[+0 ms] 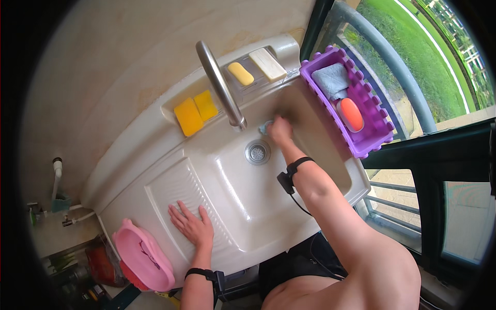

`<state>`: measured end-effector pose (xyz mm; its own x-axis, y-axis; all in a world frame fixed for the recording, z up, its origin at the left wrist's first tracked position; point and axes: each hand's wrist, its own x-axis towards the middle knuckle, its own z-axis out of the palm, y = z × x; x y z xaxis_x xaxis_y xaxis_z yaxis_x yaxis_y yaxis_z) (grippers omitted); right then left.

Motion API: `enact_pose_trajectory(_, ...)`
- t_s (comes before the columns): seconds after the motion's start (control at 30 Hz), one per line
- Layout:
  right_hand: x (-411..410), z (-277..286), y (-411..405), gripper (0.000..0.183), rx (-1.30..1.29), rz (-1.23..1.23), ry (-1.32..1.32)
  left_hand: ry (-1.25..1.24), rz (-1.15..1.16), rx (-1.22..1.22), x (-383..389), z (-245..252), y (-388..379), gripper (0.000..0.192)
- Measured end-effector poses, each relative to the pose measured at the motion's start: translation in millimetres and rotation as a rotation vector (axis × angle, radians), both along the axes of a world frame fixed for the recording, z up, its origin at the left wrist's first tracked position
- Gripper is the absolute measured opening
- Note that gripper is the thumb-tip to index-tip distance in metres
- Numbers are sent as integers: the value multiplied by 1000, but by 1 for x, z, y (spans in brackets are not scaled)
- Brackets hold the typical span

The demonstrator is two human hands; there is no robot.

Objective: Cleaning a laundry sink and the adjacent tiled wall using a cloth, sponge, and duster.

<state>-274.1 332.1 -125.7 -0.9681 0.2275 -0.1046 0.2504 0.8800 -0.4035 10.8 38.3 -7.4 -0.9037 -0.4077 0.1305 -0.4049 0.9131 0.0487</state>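
Observation:
A pale blue cloth [265, 127] is bunched under my right hand [280, 130], whose fingers are closed on it against the sink's inner wall. Just beside that hand lies the metal drain strainer [257, 152] in the floor of the white ceramic laundry sink [217, 201]. My left hand [192, 224] rests flat, fingers spread, on the ribbed washboard [166, 186] moulded into the sink. Most of the cloth is hidden by my right hand.
A curved metal faucet [219, 83] arches over the basin. On the back ledge are yellow sponges [188, 116], a yellow soap bar [240, 73] and a white bar [267, 64]. A purple basket [372, 128] holds a folded cloth [331, 80] and orange soap [350, 114]. A pink basin [141, 257] sits left.

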Motion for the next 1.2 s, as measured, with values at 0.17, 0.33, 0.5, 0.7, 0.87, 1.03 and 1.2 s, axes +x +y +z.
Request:
enact_pose_trajectory(0.17,26,-27,-26,21,136,231,109,-31,35,-14,6,5,-8,75)
enact_pose_trajectory(0.33,19,5,-14,19,174,237,147,-28,48,-8,11,4,-12,73)
enact_pose_trajectory(0.5,23,57,-7,23,-234,-14,126,13,25,1,-3,7,-8,74)
enact_pose_trajectory(0.7,1,33,10,25,72,126,124,-17,59,1,8,4,-10,77)
enact_pose_trajectory(0.87,-10,3,37,31,869,734,165,16,38,-24,4,4,-7,74)
enact_pose_trajectory(1.03,20,-15,41,30,1024,872,-240,60,41,-3,1,2,-9,74)
enact_pose_trajectory(1.2,-13,33,19,29,1232,1208,-171,50,105,0,13,6,-13,73)
